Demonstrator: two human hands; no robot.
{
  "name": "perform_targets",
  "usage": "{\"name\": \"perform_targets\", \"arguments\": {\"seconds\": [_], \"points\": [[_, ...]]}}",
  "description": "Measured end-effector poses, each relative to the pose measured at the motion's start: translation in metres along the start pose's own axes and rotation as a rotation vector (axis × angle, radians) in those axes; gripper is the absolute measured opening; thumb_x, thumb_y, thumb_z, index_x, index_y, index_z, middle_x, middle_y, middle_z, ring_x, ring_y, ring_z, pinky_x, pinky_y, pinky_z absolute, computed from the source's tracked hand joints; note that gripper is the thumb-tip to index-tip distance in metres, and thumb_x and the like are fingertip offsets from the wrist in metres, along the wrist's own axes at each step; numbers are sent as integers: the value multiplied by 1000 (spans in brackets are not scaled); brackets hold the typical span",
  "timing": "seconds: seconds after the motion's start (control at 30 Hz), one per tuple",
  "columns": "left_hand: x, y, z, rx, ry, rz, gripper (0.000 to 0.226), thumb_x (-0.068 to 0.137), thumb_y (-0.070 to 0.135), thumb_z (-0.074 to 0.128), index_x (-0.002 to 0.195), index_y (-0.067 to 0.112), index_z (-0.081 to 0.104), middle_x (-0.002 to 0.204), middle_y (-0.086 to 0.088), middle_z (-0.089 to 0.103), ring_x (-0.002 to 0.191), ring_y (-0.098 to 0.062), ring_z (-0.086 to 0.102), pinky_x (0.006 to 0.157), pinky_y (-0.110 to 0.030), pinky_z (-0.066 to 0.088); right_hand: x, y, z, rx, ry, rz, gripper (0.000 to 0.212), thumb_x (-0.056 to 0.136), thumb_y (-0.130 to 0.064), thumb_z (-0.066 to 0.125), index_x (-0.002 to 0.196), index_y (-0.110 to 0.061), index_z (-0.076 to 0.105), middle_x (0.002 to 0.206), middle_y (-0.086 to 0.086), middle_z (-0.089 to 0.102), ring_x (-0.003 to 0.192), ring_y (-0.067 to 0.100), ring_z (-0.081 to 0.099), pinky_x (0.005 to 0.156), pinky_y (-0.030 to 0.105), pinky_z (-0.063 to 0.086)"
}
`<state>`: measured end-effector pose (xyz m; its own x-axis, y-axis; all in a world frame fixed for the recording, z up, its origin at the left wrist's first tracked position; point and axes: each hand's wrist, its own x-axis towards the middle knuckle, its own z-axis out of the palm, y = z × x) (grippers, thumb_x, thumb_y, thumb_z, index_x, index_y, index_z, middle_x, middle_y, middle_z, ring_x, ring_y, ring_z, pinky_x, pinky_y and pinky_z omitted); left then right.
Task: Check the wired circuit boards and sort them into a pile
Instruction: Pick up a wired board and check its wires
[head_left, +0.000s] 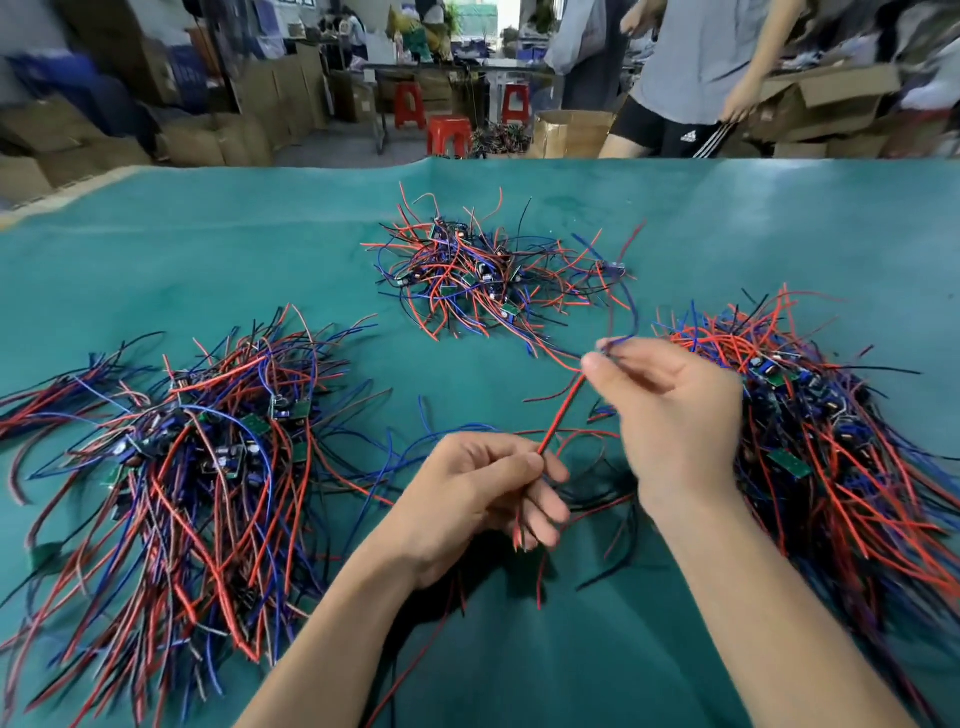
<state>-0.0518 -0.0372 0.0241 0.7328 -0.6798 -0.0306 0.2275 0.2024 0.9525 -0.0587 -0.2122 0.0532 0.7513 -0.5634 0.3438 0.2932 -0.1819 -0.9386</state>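
over green cloth (208, 260), both hands pinch wires: left (478, 493) red wire (563, 413), right (670, 410) blue wire (631, 317).

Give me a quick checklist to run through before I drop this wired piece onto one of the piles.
1. Left hand holds the red wire: ok, its fingers curl round the lower end.
2. Right hand holds the upper end: ok, it pinches the wire ends, a blue wire looping up from its fingertips.
3. Circuit board of this piece in view for checking: cannot tell, no board shows between the hands.
4. Wire free of the piles: cannot tell, loose strands lie under the hands.
5. Piles kept apart: ok, left pile, far pile and right pile lie separate on the green cloth.
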Motion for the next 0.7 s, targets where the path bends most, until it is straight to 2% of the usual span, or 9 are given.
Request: {"name": "perform_targets", "arguments": {"seconds": [0.13, 0.23, 0.3, 0.37, 0.43, 0.5, 0.53, 0.63, 0.7], "points": [[-2, 1, 4, 24, -105, -52, 21, 96, 16, 54, 87, 11, 72, 75, -13, 72, 56, -17, 69, 49, -20, 50, 19, -25, -22, 108, 133, 74, 22, 84, 0, 78, 77, -21, 72, 66, -12, 73, 60, 2, 63, 60, 17, 50], [-2, -1, 3, 50, -89, -70, 21, 91, 13, 54, 84, 11, 74, 75, -13, 73, 57, -17, 70, 49, -20, 51, 45, -53, -63, 84, 167, 90, 15, 86, -11, 77, 76, -20, 70, 70, -4, 71, 56, 6, 60, 55, 19, 48], [0, -3, 1, -2, -32, -52, 19, 89, 15, 57, 89, 6, 74, 80, -16, 72, 60, -20, 69, 52, -21, 52, 62, -74, -95, -122, 29, 98, 12, 84, -24, 78, 74, -21, 71, 66, -6, 73, 52, 3, 63, 47, 15, 48], [3, -4, -2, -58, 7, -34, 20, 88, 15, 59, 95, 2, 71, 85, -20, 71, 64, -23, 69, 56, -23, 53, 75, -87, -123, -532, -87, 62, 14, 71, -42, 83, 73, -31, 76, 59, -13, 71, 48, 1, 62, 43, 15, 49], [4, -5, -2, -81, 20, -35, 20, 87, 14, 60, 98, 1, 70, 87, -21, 70, 67, -24, 69, 59, -24, 54, 83, -88, -139, -950, -155, 39, 18, 66, -49, 89, 69, -38, 75, 55, -10, 68, 54, 13, 64, 56, 25, 54], [4, -5, -2, -95, 19, -38, 19, 87, 12, 61, 99, 0, 69, 88, -21, 70, 69, -23, 69, 61, -25, 55, 85, -79, -139, -1323, -236, -2, 26, 71, -49, 87, 59, -31, 73, 54, -7, 67, 65, 26, 66, 72, 36, 56], [5, -6, -3, -101, 21, -39, 18, 87, 11, 61, 99, 0, 69, 89, -21, 70, 70, -23, 70, 62, -25, 56, 84, -77, -132, -1455, -278, -49, 29, 71, -50, 87, 56, -31, 70, 54, -10, 66, 68, 28, 67, 71, 36, 55], [7, -7, -3, -115, 44, -35, 12, 94, 2, 58, 101, -2, 67, 90, -22, 69, 71, -23, 69, 64, -25, 56, 82, -74, -91, -1454, -373, -263, 30, 75, -53, 77, 55, -38, 62, 52, -23, 54, 69, 27, 67, 67, 32, 52], [8, -9, -4, -125, 68, -31, 15, 95, -3, 52, 103, -3, 65, 89, -22, 69, 71, -23, 69, 65, -25, 55, 87, -64, -44, -1321, -511, -371, 21, 78, -50, 65, 63, -36, 67, 58, -17, 61, 74, 26, 69, 72, 32, 51]]}}
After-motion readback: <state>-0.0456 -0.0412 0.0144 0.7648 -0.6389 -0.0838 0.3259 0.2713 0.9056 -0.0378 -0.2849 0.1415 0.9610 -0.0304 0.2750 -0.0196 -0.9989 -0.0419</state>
